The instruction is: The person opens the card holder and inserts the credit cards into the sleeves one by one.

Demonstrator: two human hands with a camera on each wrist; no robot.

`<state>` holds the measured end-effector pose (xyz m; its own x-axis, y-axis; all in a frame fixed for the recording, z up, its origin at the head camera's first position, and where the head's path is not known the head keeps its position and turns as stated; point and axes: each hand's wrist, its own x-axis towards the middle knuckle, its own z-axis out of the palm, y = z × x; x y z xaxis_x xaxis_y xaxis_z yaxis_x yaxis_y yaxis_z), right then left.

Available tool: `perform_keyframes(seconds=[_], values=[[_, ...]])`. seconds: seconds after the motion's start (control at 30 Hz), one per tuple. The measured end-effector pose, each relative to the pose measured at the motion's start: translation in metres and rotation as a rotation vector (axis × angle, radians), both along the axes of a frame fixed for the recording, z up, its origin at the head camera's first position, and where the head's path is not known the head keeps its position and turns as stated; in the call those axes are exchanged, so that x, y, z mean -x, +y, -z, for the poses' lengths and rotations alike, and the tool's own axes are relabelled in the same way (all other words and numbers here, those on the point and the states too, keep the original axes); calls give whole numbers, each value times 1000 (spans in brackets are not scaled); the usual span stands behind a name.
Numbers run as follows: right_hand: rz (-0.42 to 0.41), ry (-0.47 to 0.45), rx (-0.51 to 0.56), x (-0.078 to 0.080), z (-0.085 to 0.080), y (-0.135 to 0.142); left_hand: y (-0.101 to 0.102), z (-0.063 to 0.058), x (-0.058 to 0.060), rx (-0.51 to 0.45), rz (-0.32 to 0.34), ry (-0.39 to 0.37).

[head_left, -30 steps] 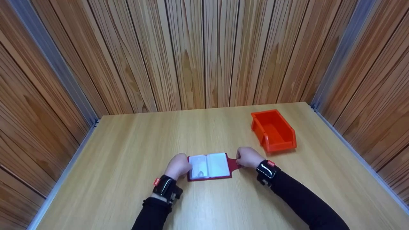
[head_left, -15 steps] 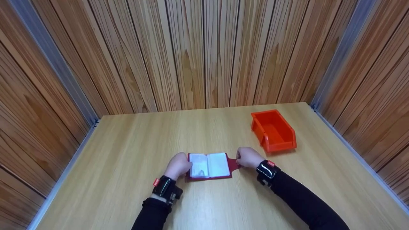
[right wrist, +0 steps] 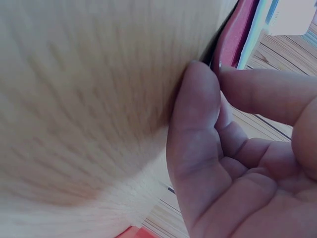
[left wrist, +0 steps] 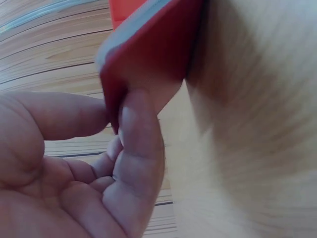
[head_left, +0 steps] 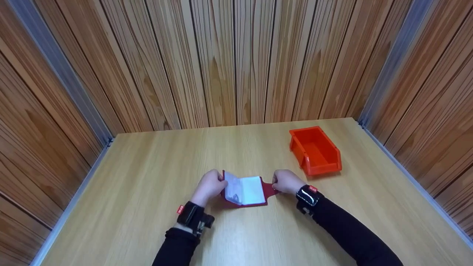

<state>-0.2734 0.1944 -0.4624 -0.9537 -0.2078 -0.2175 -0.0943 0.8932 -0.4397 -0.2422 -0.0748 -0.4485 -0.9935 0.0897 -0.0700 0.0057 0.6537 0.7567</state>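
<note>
A red card holder [head_left: 263, 201] with clear plastic sleeves [head_left: 252, 190] lies spread on the table, its left cover tilted up off the surface. My left hand [head_left: 210, 183] pinches the outer edge of that raised cover between thumb and forefinger. In the left wrist view the red cover [left wrist: 153, 59] slants away from the fingertips. At the other end, my right hand [head_left: 289, 181] pinches the tip of the closure strap [head_left: 269, 189] against the tabletop. The right wrist view shows the strap [right wrist: 233, 44] between thumb and forefinger.
An orange-red plastic bin [head_left: 316, 150] stands behind and to the right of my right hand. Wood-plank walls rise at the back and both sides of the wooden table [head_left: 155, 159]. Black bands with small cameras circle both wrists.
My left hand has raised the left cover from nearly flat to a steep tilt, moving slightly up and to the right. My right hand keeps its place on the strap.
</note>
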Motion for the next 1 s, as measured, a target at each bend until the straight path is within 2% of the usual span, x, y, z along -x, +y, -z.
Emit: perform_keyframes(seconds=[0.37,0.7,0.77,1.0], values=[[-2,11,23,0,1,2,21,-3,2,-125,44,33],[-35,46,25,0,2,2,36,2,-1,-189,104,0],[-31,44,19,0,2,2,39,4,-1,-185,121,2],[-34,68,15,0,3,3,46,15,2,-103,189,115]])
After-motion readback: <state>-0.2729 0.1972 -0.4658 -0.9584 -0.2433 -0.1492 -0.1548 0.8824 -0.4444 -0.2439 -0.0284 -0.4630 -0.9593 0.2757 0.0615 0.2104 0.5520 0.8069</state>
